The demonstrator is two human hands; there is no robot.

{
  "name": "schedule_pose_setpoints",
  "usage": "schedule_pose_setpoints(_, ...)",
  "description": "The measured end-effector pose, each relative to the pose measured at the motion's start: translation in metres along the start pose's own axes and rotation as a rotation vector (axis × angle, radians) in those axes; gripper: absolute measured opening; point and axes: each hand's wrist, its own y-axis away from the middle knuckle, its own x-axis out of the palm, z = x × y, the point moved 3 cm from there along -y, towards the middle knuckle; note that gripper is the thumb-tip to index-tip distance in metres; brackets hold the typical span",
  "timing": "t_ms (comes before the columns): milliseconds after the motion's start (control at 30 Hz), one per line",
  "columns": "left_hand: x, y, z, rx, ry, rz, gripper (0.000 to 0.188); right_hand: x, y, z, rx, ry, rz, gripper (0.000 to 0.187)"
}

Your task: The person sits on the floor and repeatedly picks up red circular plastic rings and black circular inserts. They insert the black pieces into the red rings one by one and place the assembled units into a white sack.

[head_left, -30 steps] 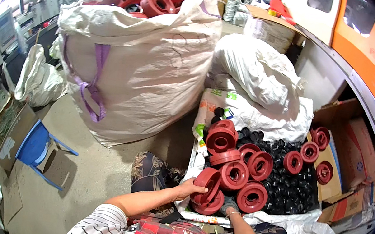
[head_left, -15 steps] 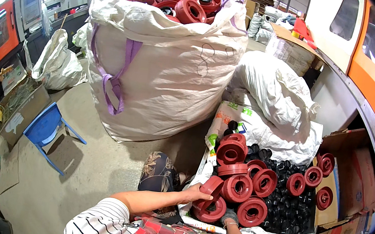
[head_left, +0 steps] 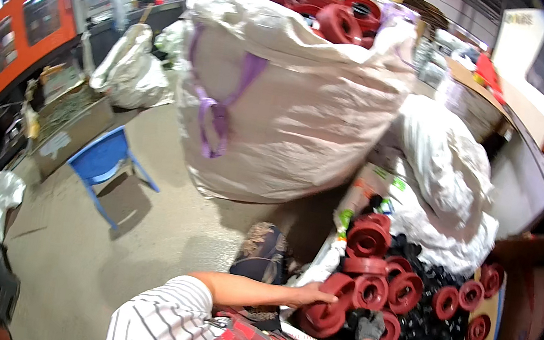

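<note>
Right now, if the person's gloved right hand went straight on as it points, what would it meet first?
Probably the red ring directly ahead of the right hand, though depth between them is unclear.

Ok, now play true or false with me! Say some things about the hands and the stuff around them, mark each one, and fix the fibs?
1. The left hand touches a red ring. True.
2. The right hand is bare. False: a dark grey glove covers the right hand.
3. A blue chair stands left of the big white bulk bag. True.
4. The bulk bag has a green strap. False: it has a purple strap.
5. More red rings show at the top of the bulk bag. True.
</note>
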Motion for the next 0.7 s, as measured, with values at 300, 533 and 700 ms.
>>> schedule_pose_setpoints(300, 0.021, 0.016, -0.005, -0.074, 0.081, 0.085, 0.054, 0.045, 0.023, 0.026, -0.215, -0.146, 0.126, 0.037)
schedule_pose_setpoints(533, 0.012, 0.005, 0.005, -0.009, -0.250, -0.043, 0.054, 0.034, 0.032, 0.045, -0.239, 0.019, 0.183, 0.059)
schedule_pose_setpoints(700, 0.016, 0.004, -0.002, -0.030, -0.001, 0.059, 0.046, 0.023, 0.039, 0.069, -0.294, 0.007, 0.241, 0.068)
